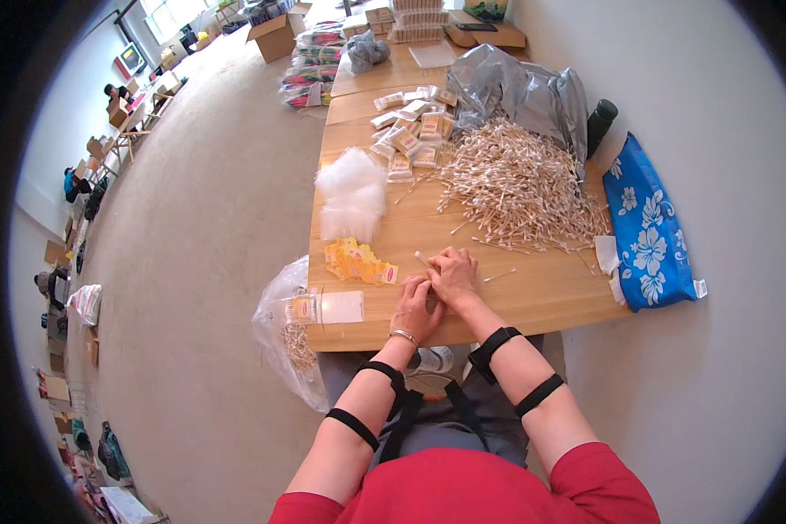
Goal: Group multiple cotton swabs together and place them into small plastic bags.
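My left hand (pixel 413 307) and my right hand (pixel 453 272) meet near the front edge of a wooden table (pixel 533 293). Together they pinch a small bunch of cotton swabs (pixel 423 259) whose tips stick out to the upper left. A big loose heap of cotton swabs (pixel 520 185) lies behind my hands. Yellow paper labels (pixel 358 261) are fanned out just left of my hands. A pile of clear small bags (pixel 351 196) sits further back on the left.
Filled swab packets (pixel 410 131) lie at the back, beside a crumpled grey plastic sack (pixel 524 92). A blue flowered bag (pixel 651 227) hangs at the right edge. A clear bag (pixel 290 336) with packets hangs off the front left corner. Other people sit far left.
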### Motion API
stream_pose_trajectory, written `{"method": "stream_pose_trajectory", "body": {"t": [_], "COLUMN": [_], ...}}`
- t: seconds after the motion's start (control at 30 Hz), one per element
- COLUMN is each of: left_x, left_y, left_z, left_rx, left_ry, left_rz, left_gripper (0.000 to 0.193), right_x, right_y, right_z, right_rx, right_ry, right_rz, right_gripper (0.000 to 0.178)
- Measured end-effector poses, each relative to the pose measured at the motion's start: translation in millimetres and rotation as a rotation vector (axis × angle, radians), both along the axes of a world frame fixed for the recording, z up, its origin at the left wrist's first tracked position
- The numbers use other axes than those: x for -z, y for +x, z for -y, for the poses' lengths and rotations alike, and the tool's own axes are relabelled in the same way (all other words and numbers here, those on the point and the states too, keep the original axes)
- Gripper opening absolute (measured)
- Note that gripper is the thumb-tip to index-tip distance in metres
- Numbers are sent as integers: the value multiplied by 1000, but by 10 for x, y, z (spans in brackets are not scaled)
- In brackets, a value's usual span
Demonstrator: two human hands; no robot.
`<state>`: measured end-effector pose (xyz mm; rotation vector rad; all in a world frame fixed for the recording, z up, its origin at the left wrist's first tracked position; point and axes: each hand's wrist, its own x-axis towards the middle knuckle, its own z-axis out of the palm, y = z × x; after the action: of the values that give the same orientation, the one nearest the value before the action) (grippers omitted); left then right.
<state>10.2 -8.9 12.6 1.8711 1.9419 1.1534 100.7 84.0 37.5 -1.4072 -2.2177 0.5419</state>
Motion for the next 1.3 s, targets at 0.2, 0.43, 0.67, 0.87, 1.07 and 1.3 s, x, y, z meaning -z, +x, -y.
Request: {"method": "stream_pose_trajectory", "body": {"t": [0.2,0.43,0.67,0.87,1.07,1.3], "left_x": [-83,-66,-44,-80,-39,54], "left_y": [-19,-30,-78,-56,-101,-202], "left_z": [-6,2,3,-1,-2,-21], "left_rx": [-71,29,55,33,-17,-90], "left_ry": [39,-8,14,-17,30,99], "left_rz": [-52,-27,11,75,138,497], "left_gripper": [57,56,56,63,64,53], "right_x": [58,212,292,215,129,123], "right_y": [194,757,760,612,295,252], "right_z": [24,79,125,-122,219,599], "right_rx": [-232,362,107,172,-46,-343], "right_ry": [-38,359,260,247,243,107], "right_rz": [15,-83,-141,-151,45,394], "right_gripper": [15,29,18,8,39,76]}}
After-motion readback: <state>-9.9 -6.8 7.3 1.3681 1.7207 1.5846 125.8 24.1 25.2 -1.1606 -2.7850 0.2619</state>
